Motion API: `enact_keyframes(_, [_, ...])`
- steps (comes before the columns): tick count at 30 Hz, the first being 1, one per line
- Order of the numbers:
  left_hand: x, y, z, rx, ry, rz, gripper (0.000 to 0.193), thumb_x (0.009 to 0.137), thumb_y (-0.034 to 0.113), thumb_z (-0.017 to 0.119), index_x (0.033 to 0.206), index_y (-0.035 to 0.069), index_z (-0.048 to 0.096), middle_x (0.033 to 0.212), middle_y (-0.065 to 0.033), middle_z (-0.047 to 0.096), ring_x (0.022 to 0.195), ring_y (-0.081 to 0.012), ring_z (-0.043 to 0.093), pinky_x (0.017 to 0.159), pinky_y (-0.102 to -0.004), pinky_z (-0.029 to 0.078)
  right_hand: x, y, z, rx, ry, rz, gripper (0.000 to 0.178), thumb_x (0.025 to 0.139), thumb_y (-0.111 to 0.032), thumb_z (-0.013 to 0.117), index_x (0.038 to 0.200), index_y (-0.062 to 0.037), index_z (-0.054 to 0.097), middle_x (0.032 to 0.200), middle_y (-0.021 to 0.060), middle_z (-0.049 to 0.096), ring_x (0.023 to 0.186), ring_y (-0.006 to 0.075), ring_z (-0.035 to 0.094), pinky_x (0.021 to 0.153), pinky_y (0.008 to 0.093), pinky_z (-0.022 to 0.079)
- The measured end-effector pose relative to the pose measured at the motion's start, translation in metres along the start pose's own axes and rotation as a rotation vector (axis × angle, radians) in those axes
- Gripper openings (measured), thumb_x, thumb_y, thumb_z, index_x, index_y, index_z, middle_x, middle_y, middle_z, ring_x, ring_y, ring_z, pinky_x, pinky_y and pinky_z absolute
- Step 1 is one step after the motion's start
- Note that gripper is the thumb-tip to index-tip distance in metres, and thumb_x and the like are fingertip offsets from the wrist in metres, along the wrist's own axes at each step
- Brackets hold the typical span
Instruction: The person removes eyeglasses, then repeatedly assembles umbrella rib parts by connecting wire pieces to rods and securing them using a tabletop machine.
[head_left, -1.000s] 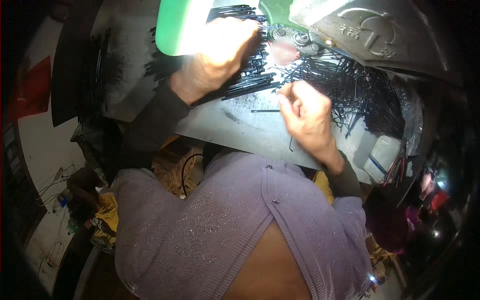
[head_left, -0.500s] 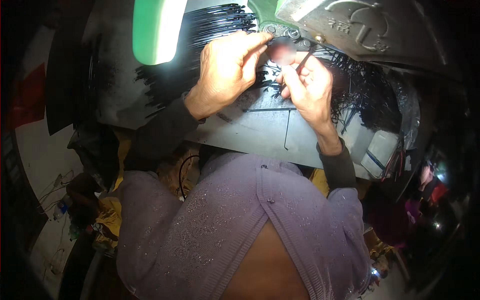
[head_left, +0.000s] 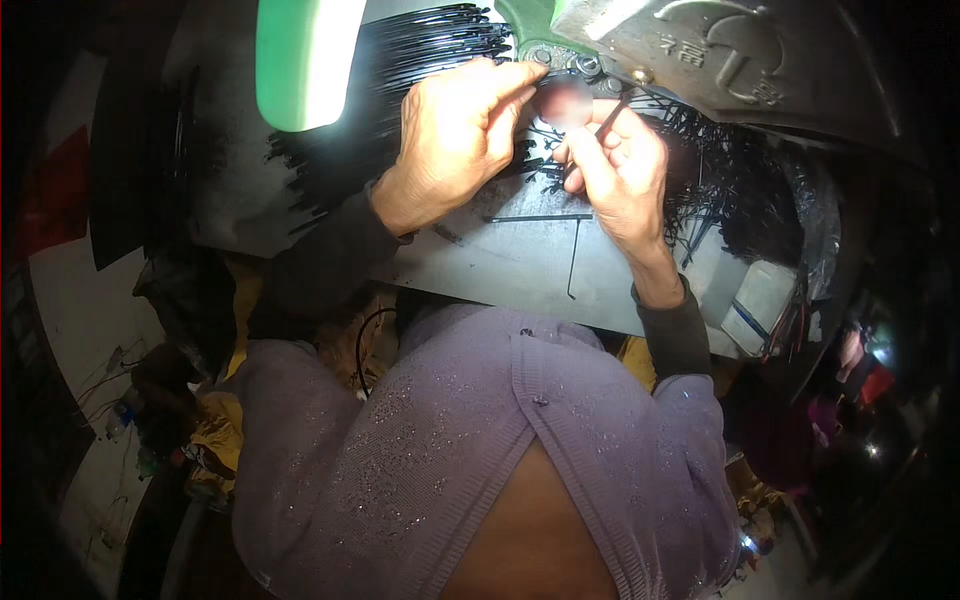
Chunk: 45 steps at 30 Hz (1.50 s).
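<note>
My left hand [head_left: 450, 135] is at the far middle of the metal table, its index finger reaching to the bolted base of a machine [head_left: 585, 68]. Its fingertips and thumb are pressed together, and what they hold is hidden. Opposite it, my right hand [head_left: 625, 175] has curled fingers around a thin black strip [head_left: 611, 117] that slants up past the knuckles. A blurred round patch covers the spot between the hands. Left of my left hand lies a dense row of long black strips [head_left: 435, 45]. Right of my right hand is a tangled pile of similar pieces [head_left: 740, 180].
A green-and-white lamp [head_left: 305, 65] hangs at the upper left. The machine's grey metal housing [head_left: 730, 50] juts over the upper right. Thin black rods [head_left: 574, 250] lie on the table [head_left: 480, 265]. A pale flat case [head_left: 757, 305] sits at its right edge.
My hands stay almost in place, the right one shifting only slightly. The lamp and the machine housing sit a little differently in the picture.
</note>
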<state>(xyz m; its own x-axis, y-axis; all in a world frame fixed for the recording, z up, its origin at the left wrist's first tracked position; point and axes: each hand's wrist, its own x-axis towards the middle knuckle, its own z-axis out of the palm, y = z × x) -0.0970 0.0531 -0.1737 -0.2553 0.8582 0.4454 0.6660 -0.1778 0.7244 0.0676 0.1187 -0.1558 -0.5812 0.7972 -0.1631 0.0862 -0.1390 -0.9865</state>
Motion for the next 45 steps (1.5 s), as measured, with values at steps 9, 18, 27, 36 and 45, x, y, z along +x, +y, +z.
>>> enact_keyframes(9, [0.013,0.000,0.006,0.137,0.111,0.194,0.030,0.075,-0.005,0.066,0.103,0.009,0.067,0.068,-0.0090,0.057,0.057,-0.0220,0.058,0.053,-0.0282,0.046,0.006,-0.004,-0.006,0.040,-0.012,-0.036,0.011,0.088,-0.003,0.057,0.097,0.0021,0.057,0.073,0.0072,0.062,0.058,0.0072,0.058,0.048,0.0181,0.047])
enact_keyframes(18, [0.012,0.004,0.002,0.331,0.055,0.220,0.037,0.073,-0.003,0.066,0.106,0.011,0.066,0.069,-0.0065,0.054,0.057,-0.0215,0.056,0.051,-0.0279,0.045,0.009,0.002,-0.005,0.022,-0.004,-0.031,0.010,0.089,-0.004,0.057,0.097,0.0015,0.057,0.071,0.0060,0.061,0.052,0.0061,0.054,0.047,0.0181,0.043])
enact_keyframes(27, [0.007,0.006,-0.015,0.233,-0.166,0.337,0.037,0.081,0.005,0.058,0.117,0.005,0.056,0.076,-0.0065,0.058,0.060,-0.0143,0.056,0.051,-0.0249,0.045,0.004,0.001,0.002,0.283,0.048,0.053,0.016,0.094,-0.013,0.052,0.094,0.0029,0.055,0.079,0.0116,0.062,0.061,0.0162,0.064,0.056,0.0255,0.054])
enact_keyframes(36, [0.004,0.011,-0.057,-0.945,-0.591,-0.870,0.019,0.095,0.018,0.052,0.082,0.003,0.055,0.062,-0.0034,0.057,0.041,-0.0056,0.038,0.040,-0.0200,0.029,0.003,0.006,0.010,0.479,-0.077,0.004,0.027,0.099,-0.018,0.042,0.103,0.0074,0.048,0.091,0.0187,0.060,0.076,0.0296,0.068,0.069,0.0370,0.059])
enact_keyframes(45, [0.000,0.000,-0.066,-0.918,-0.619,-0.891,0.024,0.095,0.021,0.053,0.087,0.000,0.060,0.060,-0.0038,0.057,0.038,-0.0058,0.041,0.038,-0.0196,0.032,0.010,0.011,0.014,0.602,-0.145,0.136,0.028,0.100,-0.020,0.041,0.107,0.0066,0.049,0.093,0.0217,0.061,0.085,0.0337,0.067,0.075,0.0417,0.058])
